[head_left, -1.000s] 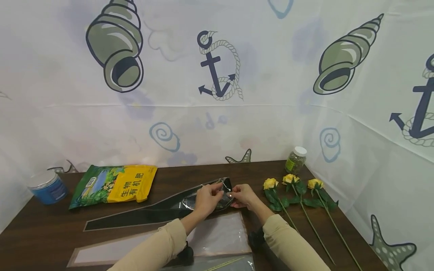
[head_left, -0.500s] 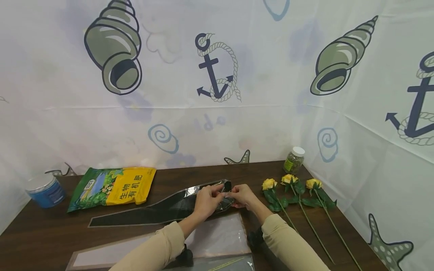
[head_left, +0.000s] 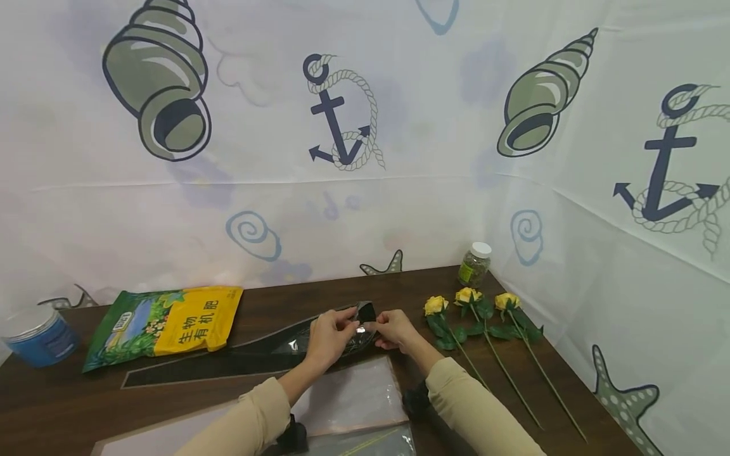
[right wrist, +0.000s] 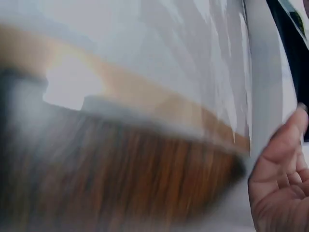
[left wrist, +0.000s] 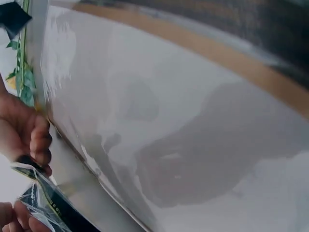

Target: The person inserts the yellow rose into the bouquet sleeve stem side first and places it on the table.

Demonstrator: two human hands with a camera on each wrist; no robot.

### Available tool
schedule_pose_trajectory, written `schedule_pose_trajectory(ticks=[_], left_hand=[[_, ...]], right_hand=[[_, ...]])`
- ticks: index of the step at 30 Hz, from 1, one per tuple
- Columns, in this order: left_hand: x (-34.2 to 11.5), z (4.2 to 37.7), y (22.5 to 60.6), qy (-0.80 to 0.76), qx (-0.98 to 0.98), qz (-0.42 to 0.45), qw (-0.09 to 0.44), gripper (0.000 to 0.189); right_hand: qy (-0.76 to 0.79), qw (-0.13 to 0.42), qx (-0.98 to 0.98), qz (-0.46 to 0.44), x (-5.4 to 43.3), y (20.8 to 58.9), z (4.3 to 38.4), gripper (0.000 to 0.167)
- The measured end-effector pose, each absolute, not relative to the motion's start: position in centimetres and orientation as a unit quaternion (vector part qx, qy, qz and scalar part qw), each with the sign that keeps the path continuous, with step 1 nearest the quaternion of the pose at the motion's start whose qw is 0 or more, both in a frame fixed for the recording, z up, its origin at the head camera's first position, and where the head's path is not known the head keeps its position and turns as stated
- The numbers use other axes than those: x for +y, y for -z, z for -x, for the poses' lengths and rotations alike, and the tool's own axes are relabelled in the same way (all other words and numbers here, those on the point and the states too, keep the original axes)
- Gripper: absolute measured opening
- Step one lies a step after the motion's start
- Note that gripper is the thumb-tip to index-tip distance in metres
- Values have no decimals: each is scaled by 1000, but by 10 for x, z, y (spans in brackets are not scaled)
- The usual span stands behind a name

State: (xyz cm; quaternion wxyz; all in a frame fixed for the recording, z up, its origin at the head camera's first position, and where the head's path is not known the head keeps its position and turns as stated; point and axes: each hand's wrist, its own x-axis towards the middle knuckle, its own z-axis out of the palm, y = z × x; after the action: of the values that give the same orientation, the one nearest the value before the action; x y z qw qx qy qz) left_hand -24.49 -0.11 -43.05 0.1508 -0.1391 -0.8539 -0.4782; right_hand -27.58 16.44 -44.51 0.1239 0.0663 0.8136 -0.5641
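A long black and clear plastic flower sleeve [head_left: 251, 360] tapers toward the left; its wide end lies under both hands. My left hand [head_left: 329, 335] pinches the sleeve near its wide right end, thumb and fingers together. Facing it, my right hand [head_left: 395, 330] pinches the edge of that same end, fingertips close to the left ones. In the left wrist view, clear film and a black, lettered edge of the sleeve [left wrist: 60, 205] show beside the fingers. The right wrist view catches my right hand [right wrist: 282, 179] at the dark sleeve's edge.
Three yellow roses [head_left: 469, 295] with long stems lie at the right, a lidded jar [head_left: 474, 265] behind them. A green-yellow fertilizer bag [head_left: 165, 323] and a blue tub [head_left: 41, 339] stand left. Pale wrapping sheets [head_left: 353, 396] lie in front on the dark table [head_left: 63, 405].
The head view has turned right, shifting the scene left. Both hands stay at the sleeve's wide end, and the film there has shifted slightly between the fingers.
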Motion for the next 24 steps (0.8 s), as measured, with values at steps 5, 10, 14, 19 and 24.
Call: schedule_pose_trajectory(ticks=[5,10,14,19,24], left_hand=[[-7,249,429,479,-853,136,157,26],[-11,251,429,478,-854,132,156,26],[-12,251,430,470,-858,131,159,26],[-9,252,431,471,-858,131,156,25],[-5,250,431,483,-857,123,132,26]], right_hand=[[566,105,817,-11,199,431,267,27],[448,-3,894,13,263,411,244,18],[320,-16,947,13,296,416,224,10],[297,18,954,26,302,430,215,12],[286,13,958,20,299,433,218,11]])
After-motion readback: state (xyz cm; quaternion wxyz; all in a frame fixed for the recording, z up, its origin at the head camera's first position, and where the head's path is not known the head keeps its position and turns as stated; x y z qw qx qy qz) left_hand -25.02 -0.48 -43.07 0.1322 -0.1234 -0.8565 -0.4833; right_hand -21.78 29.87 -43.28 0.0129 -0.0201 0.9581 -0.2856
